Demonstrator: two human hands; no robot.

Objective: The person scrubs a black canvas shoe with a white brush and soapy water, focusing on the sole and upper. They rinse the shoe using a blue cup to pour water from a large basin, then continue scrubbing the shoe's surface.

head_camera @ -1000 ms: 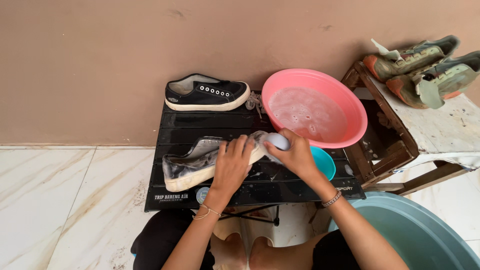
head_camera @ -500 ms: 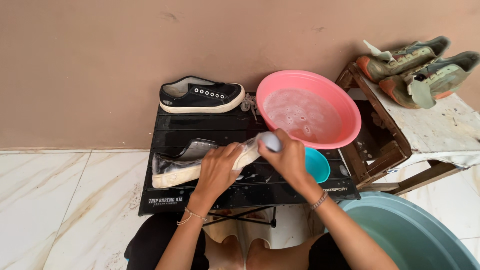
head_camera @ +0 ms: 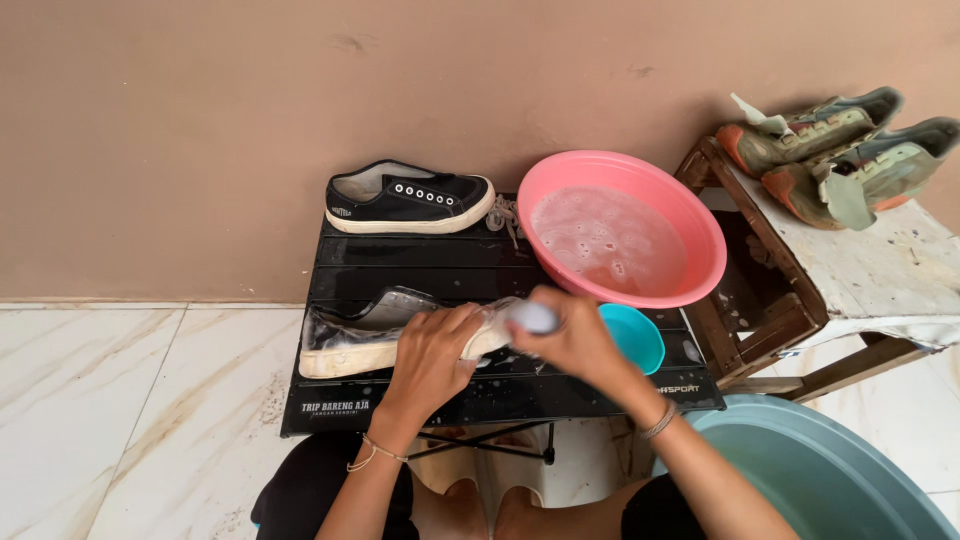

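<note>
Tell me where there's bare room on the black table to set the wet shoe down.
Best patch: the slats between the dry black shoe and the wet shoe, left of the pink basin. The front left strip of the black table is narrow. The right side is crowded: basin, small teal bowl, left hand and right hand.

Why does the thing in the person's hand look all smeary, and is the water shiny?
Head view: the right hand and its pale brush are blurred; the black shoe behind is sharp; light is soft, shadows faint; the pink basin shows dull foam, no glare.
</note>
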